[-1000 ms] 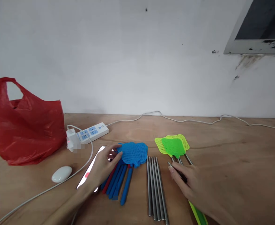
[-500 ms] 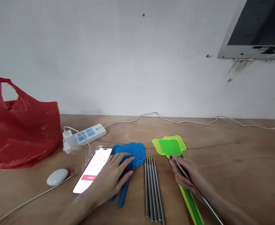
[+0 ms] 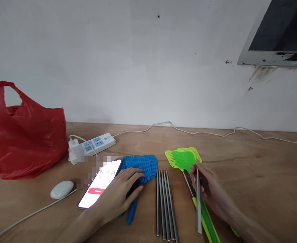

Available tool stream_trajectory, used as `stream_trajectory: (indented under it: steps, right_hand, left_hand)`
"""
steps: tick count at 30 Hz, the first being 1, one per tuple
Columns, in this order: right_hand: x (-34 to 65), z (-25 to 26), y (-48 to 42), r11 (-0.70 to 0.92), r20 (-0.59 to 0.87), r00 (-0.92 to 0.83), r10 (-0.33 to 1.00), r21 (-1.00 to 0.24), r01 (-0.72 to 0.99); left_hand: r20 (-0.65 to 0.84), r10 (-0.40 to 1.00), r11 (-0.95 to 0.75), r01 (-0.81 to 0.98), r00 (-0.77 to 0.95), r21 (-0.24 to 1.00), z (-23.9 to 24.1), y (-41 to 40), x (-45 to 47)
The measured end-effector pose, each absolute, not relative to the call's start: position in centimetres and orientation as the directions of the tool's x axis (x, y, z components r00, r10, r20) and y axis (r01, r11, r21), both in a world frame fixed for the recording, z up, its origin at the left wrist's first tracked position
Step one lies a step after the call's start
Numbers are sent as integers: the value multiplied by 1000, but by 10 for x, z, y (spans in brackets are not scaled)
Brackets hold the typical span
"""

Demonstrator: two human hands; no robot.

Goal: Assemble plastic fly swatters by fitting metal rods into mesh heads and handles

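Observation:
My right hand (image 3: 210, 189) pinches a slim metal rod (image 3: 198, 206) near its upper end, and the rod hangs down toward me. Behind that hand lie stacked yellow and green fly swatters (image 3: 184, 160), their handles running toward the front edge and partly covered. Several similar metal rods (image 3: 165, 206) lie side by side in the middle. My left hand (image 3: 125, 189) rests with fingers extended over a pile of blue fly swatters (image 3: 145, 165), hiding part of them. Its forearm passes across the corner of a lit phone (image 3: 100, 184).
A red plastic bag (image 3: 29, 138) stands at the left. Near it are a white power strip (image 3: 100, 143) with a plugged-in charger (image 3: 75, 151) and a white mouse-shaped object (image 3: 61, 189). A thin white cable (image 3: 201, 131) runs along the wall.
My right hand has shifted slightly right, and its metal rod has swung from slanting down to the right to nearly upright in view. My left hand has stayed almost in place.

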State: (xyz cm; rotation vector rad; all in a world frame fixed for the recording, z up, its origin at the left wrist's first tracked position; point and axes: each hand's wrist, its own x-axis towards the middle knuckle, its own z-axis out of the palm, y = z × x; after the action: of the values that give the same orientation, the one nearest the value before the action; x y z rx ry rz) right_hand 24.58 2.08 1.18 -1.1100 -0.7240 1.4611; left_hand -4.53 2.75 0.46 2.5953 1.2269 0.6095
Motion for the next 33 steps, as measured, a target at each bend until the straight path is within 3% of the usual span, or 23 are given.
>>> stream_trajectory:
  steps: [4, 20, 25, 33]
  right_hand:
    - [243, 10, 21, -118, -150, 52, 987, -913, -390]
    - [231, -1, 9, -56, 4, -144, 990, -913, -404]
    - [238, -9, 15, 42, 54, -43, 998, -969, -244]
    - [242, -6, 17, 70, 65, 37, 997, -985, -156]
  left_hand:
    - [292, 766, -642, 661, 573, 388, 7, 25, -44]
    - [247, 695, -701, 558, 675, 445, 7, 9, -29]
    - [262, 697, -701, 560, 667, 441, 7, 8, -30]
    - [255, 662, -732, 535, 705, 423, 10, 6, -31]
